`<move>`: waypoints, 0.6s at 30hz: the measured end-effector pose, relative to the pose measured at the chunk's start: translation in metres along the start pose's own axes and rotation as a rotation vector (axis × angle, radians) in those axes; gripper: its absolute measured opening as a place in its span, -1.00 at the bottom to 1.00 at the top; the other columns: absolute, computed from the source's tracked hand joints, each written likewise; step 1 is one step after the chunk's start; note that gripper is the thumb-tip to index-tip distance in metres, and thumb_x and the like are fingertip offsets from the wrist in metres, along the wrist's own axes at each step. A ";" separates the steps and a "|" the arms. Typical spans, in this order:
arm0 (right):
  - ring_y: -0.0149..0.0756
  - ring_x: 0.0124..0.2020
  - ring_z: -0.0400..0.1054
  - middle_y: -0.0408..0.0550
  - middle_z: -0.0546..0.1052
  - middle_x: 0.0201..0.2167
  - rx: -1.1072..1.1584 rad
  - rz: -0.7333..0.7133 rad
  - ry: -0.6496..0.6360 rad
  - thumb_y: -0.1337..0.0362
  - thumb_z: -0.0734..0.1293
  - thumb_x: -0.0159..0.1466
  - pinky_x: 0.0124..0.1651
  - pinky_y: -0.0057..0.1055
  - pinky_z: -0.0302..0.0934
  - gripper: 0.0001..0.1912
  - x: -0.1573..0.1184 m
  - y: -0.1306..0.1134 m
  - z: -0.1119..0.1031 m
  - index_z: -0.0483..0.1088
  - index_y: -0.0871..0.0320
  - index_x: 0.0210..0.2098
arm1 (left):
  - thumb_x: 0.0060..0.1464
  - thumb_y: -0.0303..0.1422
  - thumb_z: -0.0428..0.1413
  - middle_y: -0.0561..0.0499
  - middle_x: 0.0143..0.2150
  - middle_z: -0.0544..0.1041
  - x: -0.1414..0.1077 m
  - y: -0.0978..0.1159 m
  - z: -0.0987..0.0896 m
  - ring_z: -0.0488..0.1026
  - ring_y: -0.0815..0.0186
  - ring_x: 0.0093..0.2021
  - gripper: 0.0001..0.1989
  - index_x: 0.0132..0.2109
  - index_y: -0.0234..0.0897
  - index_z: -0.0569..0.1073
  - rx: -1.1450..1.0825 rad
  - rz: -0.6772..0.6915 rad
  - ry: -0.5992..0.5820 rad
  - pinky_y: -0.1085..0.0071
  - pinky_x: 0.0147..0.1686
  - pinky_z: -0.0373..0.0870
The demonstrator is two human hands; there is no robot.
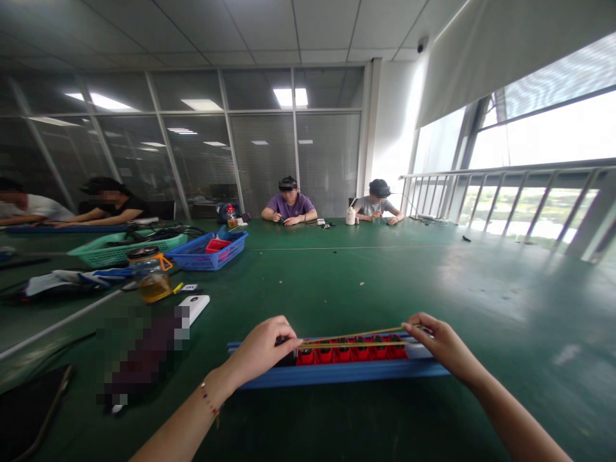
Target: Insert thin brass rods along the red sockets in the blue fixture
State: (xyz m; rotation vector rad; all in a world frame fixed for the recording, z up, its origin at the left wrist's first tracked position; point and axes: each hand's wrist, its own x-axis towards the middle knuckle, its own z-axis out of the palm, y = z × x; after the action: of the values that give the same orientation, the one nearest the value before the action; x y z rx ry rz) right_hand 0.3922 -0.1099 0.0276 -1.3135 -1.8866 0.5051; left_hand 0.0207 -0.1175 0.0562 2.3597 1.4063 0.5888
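A tan rubber band (353, 335) is stretched between my two hands, its two strands running side by side. My left hand (272, 350) pinches its left end, and my right hand (428, 337) pinches the right end. Beneath it a long blue tray (346, 372) lies across the table in front of me. Several red holders (342, 355) with dark round pieces in them stand in a row inside the tray. The strands pass over this row; whether they touch it I cannot tell. My hands cover parts of both tray ends.
On the green table (298, 289), a blue basket (212, 253), a green basket (128, 247) and a lidded glass jar (151, 276) stand to the left. A dark tablet-like object (31, 410) lies at lower left. Several people sit at the far side and left.
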 end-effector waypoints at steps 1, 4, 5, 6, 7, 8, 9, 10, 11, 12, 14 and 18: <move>-0.30 -0.36 0.29 -0.11 0.43 -0.46 0.001 -0.005 0.004 -0.02 0.22 0.16 -0.28 -0.44 0.15 -0.65 0.000 0.000 0.000 0.36 0.16 -0.45 | 0.09 -0.12 -0.07 0.03 -0.30 0.42 0.000 -0.001 0.000 0.36 0.34 -0.30 -0.65 -0.37 -0.22 0.49 0.003 0.005 0.001 0.46 -0.31 0.23; -0.32 -0.39 0.26 -0.12 0.39 -0.47 0.024 -0.006 0.023 0.00 0.22 0.17 -0.31 -0.47 0.13 -0.67 -0.001 -0.001 0.000 0.35 0.16 -0.46 | 0.10 -0.12 -0.08 0.03 -0.30 0.42 0.000 -0.002 0.001 0.35 0.34 -0.28 -0.65 -0.37 -0.21 0.49 0.011 0.023 0.000 0.47 -0.30 0.23; -0.33 -0.40 0.24 -0.14 0.38 -0.48 0.038 -0.001 0.029 0.01 0.22 0.17 -0.33 -0.48 0.12 -0.67 -0.002 -0.002 0.000 0.34 0.16 -0.45 | 0.10 -0.13 -0.08 0.03 -0.30 0.42 0.000 -0.002 0.000 0.35 0.34 -0.27 -0.66 -0.36 -0.21 0.49 0.018 0.032 0.005 0.46 -0.29 0.23; -0.34 -0.41 0.23 -0.15 0.37 -0.49 0.053 0.004 0.034 0.01 0.22 0.17 -0.34 -0.48 0.11 -0.68 -0.002 -0.002 0.000 0.34 0.16 -0.45 | 0.11 -0.14 -0.08 0.03 -0.30 0.42 0.000 -0.002 0.000 0.34 0.34 -0.26 -0.67 -0.35 -0.20 0.49 0.029 0.042 0.013 0.46 -0.28 0.23; -0.35 -0.42 0.22 -0.16 0.35 -0.50 0.068 0.010 0.038 0.01 0.22 0.17 -0.35 -0.49 0.11 -0.68 -0.002 -0.002 0.000 0.33 0.15 -0.45 | 0.11 -0.15 -0.08 0.04 -0.29 0.41 0.000 -0.002 -0.001 0.34 0.34 -0.25 -0.68 -0.34 -0.19 0.49 0.044 0.053 0.024 0.46 -0.27 0.23; -0.36 -0.43 0.20 -0.18 0.34 -0.51 0.083 0.015 0.042 0.02 0.22 0.17 -0.36 -0.49 0.10 -0.69 -0.002 -0.003 0.000 0.33 0.15 -0.46 | 0.12 -0.16 -0.08 0.04 -0.29 0.41 0.000 -0.002 -0.001 0.33 0.34 -0.24 -0.69 -0.33 -0.18 0.49 0.062 0.063 0.038 0.45 -0.26 0.23; -0.37 -0.43 0.19 -0.19 0.32 -0.53 0.099 0.020 0.045 0.03 0.22 0.17 -0.36 -0.49 0.10 -0.69 -0.002 -0.003 0.000 0.32 0.16 -0.46 | 0.12 -0.17 -0.08 0.04 -0.29 0.41 0.000 -0.001 -0.002 0.33 0.33 -0.23 -0.70 -0.32 -0.17 0.49 0.082 0.074 0.054 0.44 -0.25 0.22; -0.38 -0.44 0.18 -0.19 0.31 -0.53 0.117 0.024 0.049 0.03 0.22 0.17 -0.37 -0.49 0.09 -0.69 -0.002 -0.003 0.000 0.32 0.16 -0.47 | 0.12 -0.18 -0.07 0.04 -0.29 0.41 0.000 0.000 -0.003 0.32 0.33 -0.23 -0.72 -0.31 -0.16 0.49 0.105 0.086 0.071 0.43 -0.25 0.22; -0.38 -0.45 0.17 -0.20 0.31 -0.54 0.136 0.029 0.054 0.04 0.22 0.17 -0.37 -0.49 0.09 -0.69 -0.002 -0.004 0.000 0.32 0.16 -0.47 | 0.13 -0.19 -0.07 0.05 -0.29 0.41 0.000 0.000 -0.004 0.31 0.33 -0.23 -0.73 -0.31 -0.15 0.49 0.130 0.100 0.087 0.43 -0.24 0.22; -0.38 -0.45 0.17 -0.19 0.31 -0.54 0.155 0.034 0.059 0.04 0.22 0.17 -0.38 -0.49 0.09 -0.70 -0.002 -0.004 0.000 0.32 0.16 -0.47 | 0.13 -0.21 -0.06 0.05 -0.29 0.41 -0.001 0.001 -0.005 0.31 0.32 -0.23 -0.74 -0.30 -0.14 0.49 0.154 0.115 0.100 0.42 -0.24 0.21; -0.38 -0.46 0.17 -0.19 0.31 -0.55 0.186 0.046 0.071 0.04 0.23 0.16 -0.40 -0.48 0.09 -0.69 -0.002 -0.005 0.001 0.33 0.16 -0.47 | 0.13 -0.24 -0.06 0.05 -0.30 0.42 -0.001 0.002 -0.007 0.30 0.33 -0.24 -0.76 -0.29 -0.14 0.49 0.195 0.145 0.119 0.42 -0.24 0.21; -0.38 -0.47 0.19 -0.19 0.33 -0.55 0.213 0.065 0.089 0.03 0.23 0.15 -0.40 -0.48 0.09 -0.69 -0.001 -0.005 0.003 0.34 0.17 -0.46 | 0.16 -0.30 -0.07 0.08 -0.30 0.46 -0.001 0.001 -0.009 0.32 0.36 -0.25 -0.78 -0.25 -0.15 0.47 0.223 0.186 0.117 0.44 -0.24 0.22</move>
State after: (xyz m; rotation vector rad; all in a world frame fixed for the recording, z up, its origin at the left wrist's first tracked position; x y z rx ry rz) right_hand 0.3871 -0.1125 0.0285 -1.2388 -1.6726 0.6518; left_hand 0.0166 -0.1183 0.0640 2.6934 1.3730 0.6586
